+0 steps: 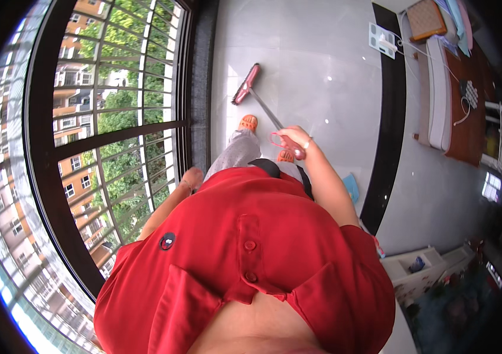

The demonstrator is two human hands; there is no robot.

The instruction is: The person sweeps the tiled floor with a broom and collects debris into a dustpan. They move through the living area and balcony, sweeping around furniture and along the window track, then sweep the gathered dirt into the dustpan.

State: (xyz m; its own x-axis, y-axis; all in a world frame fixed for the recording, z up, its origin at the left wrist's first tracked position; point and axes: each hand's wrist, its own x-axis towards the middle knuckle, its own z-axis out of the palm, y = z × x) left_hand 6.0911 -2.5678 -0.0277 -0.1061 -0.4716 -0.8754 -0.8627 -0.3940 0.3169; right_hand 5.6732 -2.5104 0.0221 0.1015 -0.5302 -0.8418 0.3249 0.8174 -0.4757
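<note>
My right hand (pixel 294 138) is closed around the upper handle of a long-handled broom (pixel 247 84), close to its pink end grip. The broom's pink head with dark bristles rests on the grey tiled floor (pixel 304 88), ahead of my feet in orange clogs. A pink hanging loop stands out beside the fingers. My left hand (pixel 192 178) hangs low at my left side, near the window frame; its fingers are partly hidden and I see no object in it.
A barred window (pixel 122 137) with a dark frame runs along the left. A dark floor strip (pixel 386 132) crosses at right, with a white power strip (pixel 386 40) and cable. Beyond stands a brown-covered wooden seat (pixel 459 97). A blue cloth-like thing (pixel 351 188) lies near my right elbow.
</note>
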